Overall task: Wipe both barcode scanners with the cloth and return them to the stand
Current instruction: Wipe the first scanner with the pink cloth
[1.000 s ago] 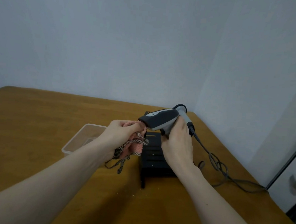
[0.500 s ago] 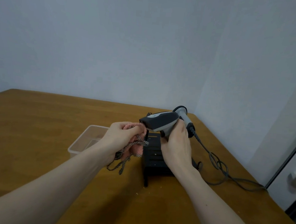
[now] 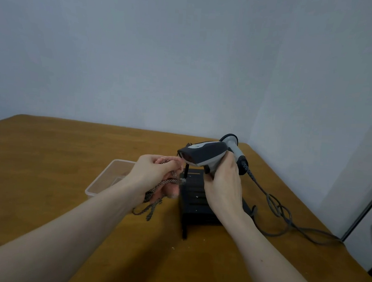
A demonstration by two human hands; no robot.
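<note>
My right hand (image 3: 222,185) grips a grey and black barcode scanner (image 3: 203,156) by its handle, holding it above the black stand (image 3: 195,198) with its window facing left. My left hand (image 3: 154,174) holds a bunched pink cloth (image 3: 168,187) with a checked edge, just left of the scanner's nose. A second scanner (image 3: 235,149) shows behind the first, partly hidden, with a grey cable (image 3: 279,211) trailing from it across the table.
A clear plastic tub (image 3: 110,177) sits on the wooden table (image 3: 47,164) left of my left hand. The wall is close behind, and the table's right edge runs near a door frame (image 3: 365,210).
The view has tilted slightly. The cloth hand has drawn a little away from the scanner's nose; the scanner stays held above the stand.
</note>
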